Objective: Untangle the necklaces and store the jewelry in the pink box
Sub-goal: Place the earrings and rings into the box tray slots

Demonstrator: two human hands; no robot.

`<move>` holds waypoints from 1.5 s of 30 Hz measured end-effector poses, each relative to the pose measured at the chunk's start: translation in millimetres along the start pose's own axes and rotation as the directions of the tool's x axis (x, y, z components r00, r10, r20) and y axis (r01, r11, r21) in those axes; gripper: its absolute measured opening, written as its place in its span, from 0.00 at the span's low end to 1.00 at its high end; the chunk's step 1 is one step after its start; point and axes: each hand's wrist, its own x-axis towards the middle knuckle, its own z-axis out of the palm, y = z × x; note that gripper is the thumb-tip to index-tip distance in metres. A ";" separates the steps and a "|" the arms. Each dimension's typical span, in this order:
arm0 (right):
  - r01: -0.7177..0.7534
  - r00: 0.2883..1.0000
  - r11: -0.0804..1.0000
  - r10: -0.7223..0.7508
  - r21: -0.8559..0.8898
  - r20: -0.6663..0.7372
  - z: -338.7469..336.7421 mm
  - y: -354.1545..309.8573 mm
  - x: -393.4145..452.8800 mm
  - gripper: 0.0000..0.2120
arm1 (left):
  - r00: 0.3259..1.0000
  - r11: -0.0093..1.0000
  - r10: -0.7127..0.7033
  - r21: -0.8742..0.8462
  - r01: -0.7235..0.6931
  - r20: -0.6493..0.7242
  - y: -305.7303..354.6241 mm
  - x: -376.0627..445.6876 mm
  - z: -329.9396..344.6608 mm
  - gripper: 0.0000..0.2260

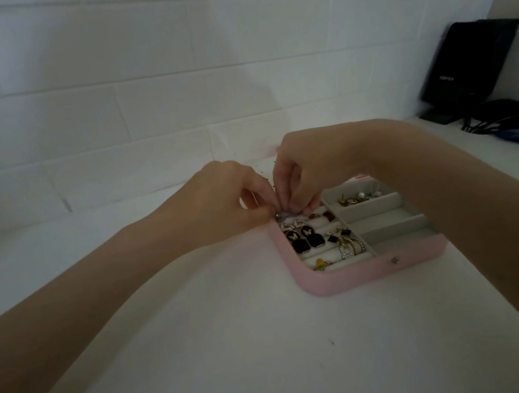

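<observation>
The pink box lies open on the white table, right of centre. Its padded left section holds black butterfly earrings, gold rings and a small yellow piece. A far right compartment holds gold earrings. My left hand and my right hand meet over the box's far left corner. Their fingertips pinch a small silvery jewelry piece at the top padded row; what it is stays too small to tell. My right forearm hides the box's right side.
A black speaker stands at the far right against the wall, with dark cables beside it. A white brick wall runs behind the table. White tabletop stretches in front of the box.
</observation>
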 end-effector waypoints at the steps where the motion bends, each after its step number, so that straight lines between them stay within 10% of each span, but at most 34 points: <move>1: -0.004 1.000 1.000 0.004 -0.005 -0.011 0.6 -0.2 0.7 0.08 | 1.000 1.000 -0.003 0.000 0.003 -0.001 -0.4 0.0 0.1 0.06; 32: -0.054 0.966 0.995 0.030 -0.089 -0.258 -15.9 2.0 -34.2 0.05 | 0.999 0.999 -0.041 0.004 0.041 -0.002 17.3 9.7 -7.4 0.05; 45: -0.450 0.861 0.889 0.406 -0.087 -0.307 1.1 89.4 -127.3 0.10 | 0.971 0.981 0.170 0.059 -0.183 0.170 129.5 58.1 64.1 0.08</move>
